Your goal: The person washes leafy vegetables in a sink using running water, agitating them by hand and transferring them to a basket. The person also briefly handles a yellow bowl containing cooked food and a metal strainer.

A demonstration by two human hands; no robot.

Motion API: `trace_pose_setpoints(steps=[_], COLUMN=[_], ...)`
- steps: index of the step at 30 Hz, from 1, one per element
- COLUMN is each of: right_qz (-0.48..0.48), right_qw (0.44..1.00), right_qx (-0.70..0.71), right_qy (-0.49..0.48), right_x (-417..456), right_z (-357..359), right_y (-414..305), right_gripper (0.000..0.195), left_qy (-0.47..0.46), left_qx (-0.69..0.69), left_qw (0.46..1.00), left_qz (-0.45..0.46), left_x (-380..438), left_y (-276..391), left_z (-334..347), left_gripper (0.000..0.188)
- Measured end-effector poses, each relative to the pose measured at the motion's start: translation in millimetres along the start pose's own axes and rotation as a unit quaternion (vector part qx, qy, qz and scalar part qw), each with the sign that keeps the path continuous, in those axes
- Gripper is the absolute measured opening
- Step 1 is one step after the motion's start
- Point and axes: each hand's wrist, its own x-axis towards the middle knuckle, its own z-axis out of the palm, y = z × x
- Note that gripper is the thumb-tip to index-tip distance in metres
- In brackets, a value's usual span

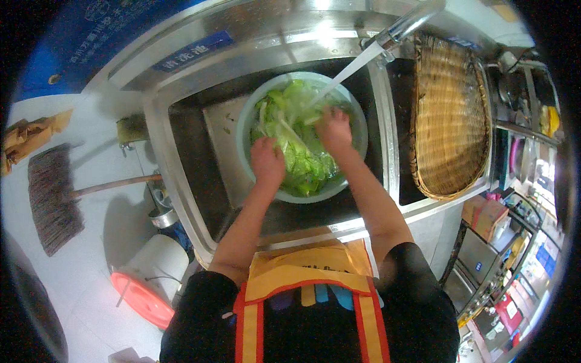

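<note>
Green leafy vegetables (295, 149) lie in water in a pale green round basin (243, 156), which stands in a stainless steel sink (222, 136). My left hand (268, 161) is at the basin's left side, its fingers down among the leaves. On the right side my right hand (335, 129) reaches into the leaves, blurred, its fingertips partly under water. Whether either hand grips a leaf cannot be told. A stream of water (347, 72) runs from the metal faucet (390, 38) into the basin, between and above the hands.
A woven bamboo basket (451, 118) rests over the adjoining sink on the right. The sink's metal rim (181, 195) runs around the basin. At the left are a broom (56, 197), a white bucket (159, 263) and a red plastic lid or basin (140, 301). Shelving with boxes stands at the lower right.
</note>
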Motion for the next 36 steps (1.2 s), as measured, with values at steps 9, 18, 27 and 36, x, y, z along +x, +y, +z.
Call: trace_pose_setpoints(steps=[9,18,27,36], right_qz=[-0.054,-0.070,-0.065,-0.069], right_qw=[0.962,0.958,0.953,0.952], right_qx=[0.205,0.007,0.072,0.080], right_qy=[0.170,0.278,0.288,0.287], right_x=[-8,70,90,87], right_z=[-113,-185,-178,-182], right_y=[-12,26,32,39], right_gripper=[0.039,0.043,0.006,0.010], left_qy=[-0.007,-0.009,-0.058,-0.119], left_qx=[-0.065,-0.022,-0.065,0.080], left_qw=[0.997,1.000,0.996,0.990], left_qz=[-0.051,-0.001,-0.029,-0.003], left_x=[12,11,28,32], left_y=[18,32,25,22], left_z=[29,51,72,81], left_gripper=[0.052,0.065,0.065,0.067])
